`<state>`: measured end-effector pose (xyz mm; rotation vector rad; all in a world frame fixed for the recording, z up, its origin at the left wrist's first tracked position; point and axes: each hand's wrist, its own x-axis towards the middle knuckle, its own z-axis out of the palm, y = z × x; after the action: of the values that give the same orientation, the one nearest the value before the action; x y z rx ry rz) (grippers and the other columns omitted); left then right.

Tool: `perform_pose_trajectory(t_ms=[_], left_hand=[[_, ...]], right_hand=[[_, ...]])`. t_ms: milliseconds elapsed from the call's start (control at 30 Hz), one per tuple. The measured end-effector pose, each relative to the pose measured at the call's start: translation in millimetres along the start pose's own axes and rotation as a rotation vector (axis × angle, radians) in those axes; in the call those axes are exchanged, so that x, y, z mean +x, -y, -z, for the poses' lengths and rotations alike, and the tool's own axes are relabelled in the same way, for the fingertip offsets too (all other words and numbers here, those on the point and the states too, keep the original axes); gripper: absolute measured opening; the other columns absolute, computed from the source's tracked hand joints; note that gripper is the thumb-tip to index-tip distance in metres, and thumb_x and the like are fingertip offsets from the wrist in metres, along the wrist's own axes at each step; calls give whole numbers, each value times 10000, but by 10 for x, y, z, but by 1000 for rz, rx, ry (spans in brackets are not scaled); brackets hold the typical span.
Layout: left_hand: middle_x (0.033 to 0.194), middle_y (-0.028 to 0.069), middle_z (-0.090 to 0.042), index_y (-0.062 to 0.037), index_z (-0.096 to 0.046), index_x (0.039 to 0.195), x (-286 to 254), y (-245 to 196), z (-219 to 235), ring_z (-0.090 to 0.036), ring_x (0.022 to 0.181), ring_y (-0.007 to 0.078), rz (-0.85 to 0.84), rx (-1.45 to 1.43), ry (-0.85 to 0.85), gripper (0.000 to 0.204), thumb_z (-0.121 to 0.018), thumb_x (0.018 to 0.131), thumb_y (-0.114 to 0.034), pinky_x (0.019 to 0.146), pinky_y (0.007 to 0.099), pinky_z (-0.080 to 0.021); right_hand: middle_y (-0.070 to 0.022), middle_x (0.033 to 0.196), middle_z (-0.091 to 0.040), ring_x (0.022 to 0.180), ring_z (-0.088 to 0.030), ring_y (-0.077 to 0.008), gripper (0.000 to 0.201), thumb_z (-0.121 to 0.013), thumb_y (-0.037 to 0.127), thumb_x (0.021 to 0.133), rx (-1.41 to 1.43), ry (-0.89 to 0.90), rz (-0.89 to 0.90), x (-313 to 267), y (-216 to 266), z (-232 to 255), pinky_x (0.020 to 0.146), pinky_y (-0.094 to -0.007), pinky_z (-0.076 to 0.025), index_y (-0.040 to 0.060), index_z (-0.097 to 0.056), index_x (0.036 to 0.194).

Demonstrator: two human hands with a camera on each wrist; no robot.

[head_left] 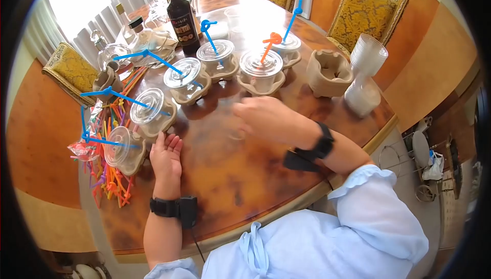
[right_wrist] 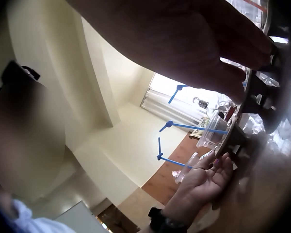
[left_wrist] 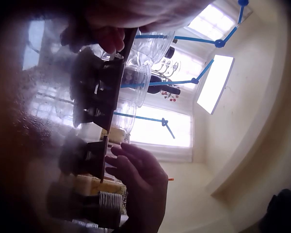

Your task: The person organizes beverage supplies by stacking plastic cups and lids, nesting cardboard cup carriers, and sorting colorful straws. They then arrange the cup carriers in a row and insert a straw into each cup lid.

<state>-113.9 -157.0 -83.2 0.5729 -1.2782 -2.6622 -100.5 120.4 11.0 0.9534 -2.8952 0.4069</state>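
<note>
Several lidded clear plastic cups sit in brown pulp cup holders in a curved row on the table. Most have a knotted blue balloon-like straw through the lid; one cup (head_left: pixel 260 83) carries an orange straw (head_left: pixel 271 41). My left hand (head_left: pixel 166 160) lies palm up, fingers loosely bent, its fingertips right at the cup holder (head_left: pixel 170 120) of a left-hand cup (head_left: pixel 147 113). Slightly blurred, my right hand (head_left: pixel 268 120) is in front of the orange-straw cup, close to its cup holder (head_left: pixel 263 91). In the right wrist view, its fingers (right_wrist: pixel 237 51) stretch toward a holder's edge.
Loose coloured balloon-like sticks (head_left: pixel 110 176) lie at the left edge. A dark bottle (head_left: pixel 182 23) and glass decanters (head_left: pixel 140 38) stand behind the cups. At the right are a bare cup holder (head_left: pixel 330 74), stacked clear cups (head_left: pixel 368 54) and stacked lids (head_left: pixel 362 97).
</note>
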Motion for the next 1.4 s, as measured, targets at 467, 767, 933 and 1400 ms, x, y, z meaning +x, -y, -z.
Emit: perform_pose_trajectory(t_ms=[467,767,933,1400], left_hand=[[984,50,-588,-22,-502,1150,-895,526,-1895,-570,843,86,-138,614,1092,284,-539,869,-22,701,210,-469],[1107,173,-525,-54,-291,1390,-338,1050,-3120,-600,730,148,-115,853,881,629,-463,793,43,584,239,-508],[1047,174,-526,-66,-243,1410,-276,1085,-3247,-606,738,184,121,881,710,681,-491,784,37,594,264,-537],[888,91,-610,3,-530,1147,-635,957,-2702,-587,667,122,-240,961,1093,391,-606,777,-99,570,272,-483]], right_hand=[[-113,982,-602,739,-608,-150,359,-569,152,884,768,-470,-561,-97,-1848,1076,639,-262,-512,-26,-514,1192],[-175,1106,-579,772,-639,-209,446,-610,142,872,1102,-385,-644,346,-2100,915,575,-277,-513,-34,-462,1253],[-77,880,-647,704,-600,-147,225,-656,179,852,1040,-517,-484,425,-2168,819,581,-267,-497,-2,-648,987],[29,585,-421,472,-353,-62,156,-574,90,898,1327,-1028,100,-237,-1092,1473,461,-242,-333,44,-553,1045]])
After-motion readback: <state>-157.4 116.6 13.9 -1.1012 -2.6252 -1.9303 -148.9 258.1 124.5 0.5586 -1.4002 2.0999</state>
